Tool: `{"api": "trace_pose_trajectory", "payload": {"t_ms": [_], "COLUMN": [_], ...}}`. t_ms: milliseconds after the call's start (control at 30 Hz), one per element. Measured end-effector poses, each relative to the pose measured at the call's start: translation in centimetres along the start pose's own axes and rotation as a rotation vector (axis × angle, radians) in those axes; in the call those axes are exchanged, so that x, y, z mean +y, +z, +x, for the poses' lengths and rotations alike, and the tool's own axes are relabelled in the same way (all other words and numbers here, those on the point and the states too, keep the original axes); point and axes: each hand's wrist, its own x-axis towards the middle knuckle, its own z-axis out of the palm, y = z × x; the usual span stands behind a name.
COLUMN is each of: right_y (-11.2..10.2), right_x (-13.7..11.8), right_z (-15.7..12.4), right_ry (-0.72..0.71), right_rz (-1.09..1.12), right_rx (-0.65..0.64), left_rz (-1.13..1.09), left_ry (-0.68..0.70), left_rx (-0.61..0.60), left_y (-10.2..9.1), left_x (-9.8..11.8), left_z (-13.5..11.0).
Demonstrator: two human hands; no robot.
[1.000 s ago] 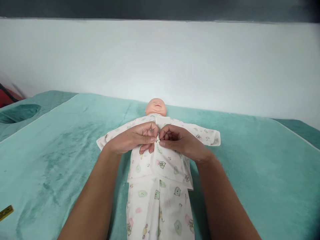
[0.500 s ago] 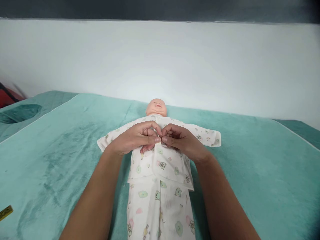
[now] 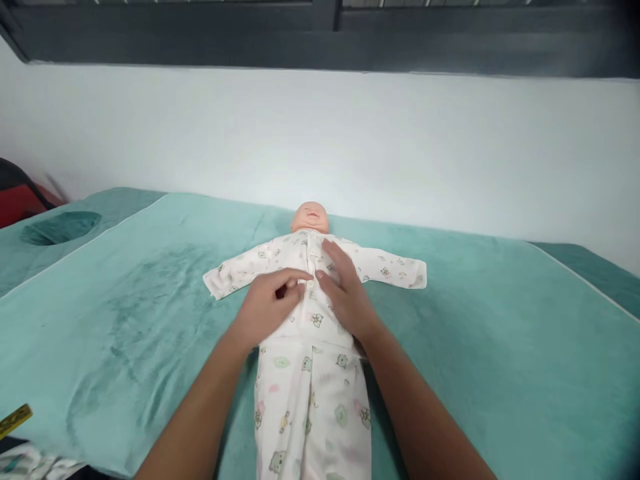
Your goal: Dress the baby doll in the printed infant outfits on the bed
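Note:
A baby doll lies on its back, head at the far end, in a white printed jacket with both sleeves spread out. White trousers in a matching print cover its legs. My left hand rests over the left side of the jacket's chest, index finger stretched toward the front opening and the other fingers curled. My right hand lies on the jacket's other side with fingers apart, thumb near the front edge. Neither hand visibly grips the cloth.
A teal cover spreads beneath the doll, with a dark hole at the left. Behind stands a white wall. A yellow strip and some patterned cloth are at the lower left; something red is at the far left.
My hands were pinched together at the jacket's front; they have come apart. My right hand has opened and lies flatter. The view has tilted up slightly.

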Motion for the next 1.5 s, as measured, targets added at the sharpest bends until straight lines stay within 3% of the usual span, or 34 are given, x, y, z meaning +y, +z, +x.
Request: {"api": "trace_pose_trajectory", "payload": {"t_ms": [100,200,267,367,500,667,800,867,900,967,1000,1067,1133,1200,1367,1500], "right_y": [-0.6,-1.7,-2.2,-2.6,-2.7,-3.1,-4.6,-6.1,-7.1,-9.4,-10.5,-12.5,-13.6,-14.1,-14.1,-14.9], "right_x": [-0.9,-1.6,-1.7,-1.3,-1.1,-2.2,-2.7,-1.7,-0.8,1.9,3.5,6.5,8.8,10.2,11.2,11.0], "right_z": [-4.5,-9.5,-12.0,-13.5,-12.8,-12.8,-12.9,-11.8,-11.0,-8.9,-7.8,-5.6,-3.9,-2.8,-2.0,-3.1], "right_ry": [0.029,0.053,0.061,0.088,0.111,0.086,0.051,0.064,0.088,0.157,0.202,0.361,0.528,0.584,0.526,0.485], "right_rz": [-0.102,-0.156,-0.19,-0.275,-0.328,-0.309,-0.28,-0.265,-0.281,-0.383,-0.48,-0.632,-0.626,-0.631,-0.648,-0.492], "right_rx": [-0.166,-0.251,-0.219,-0.037,0.024,0.007,-0.174,-0.254,-0.236,0.014,0.183,0.344,0.329,0.288,0.303,0.472], "left_rz": [0.078,0.123,0.141,0.212,0.293,0.24,0.154,0.152,0.183,0.321,0.398,0.527,0.589,0.6,0.535,0.515], "left_ry": [0.042,0.067,0.052,0.057,0.067,0.082,0.062,-0.03,-0.105,-0.297,-0.358,-0.409,-0.426,-0.439,-0.336,-0.335], "left_rx": [0.104,0.189,0.259,0.362,0.444,0.425,0.302,0.294,0.332,0.475,0.494,0.45,0.393,0.399,0.624,0.751], "left_y": [1.1,1.8,2.1,2.4,2.4,2.3,0.8,-0.9,-1.9,-4.0,-4.9,-6.3,-7.0,-7.2,-7.4,-7.8], "left_x": [-0.7,-1.3,-1.5,-1.8,-2.2,-2.1,-2.4,-3.4,-4.2,-5.9,-6.7,-8.0,-8.9,-9.5,-10.7,-11.5], "left_z": [-4.8,-8.7,-10.2,-10.7,-10.2,-10.9,-10.9,-9.7,-8.9,-7.0,-6.1,-4.5,-3.4,-2.7,-1.5,-1.1]}}
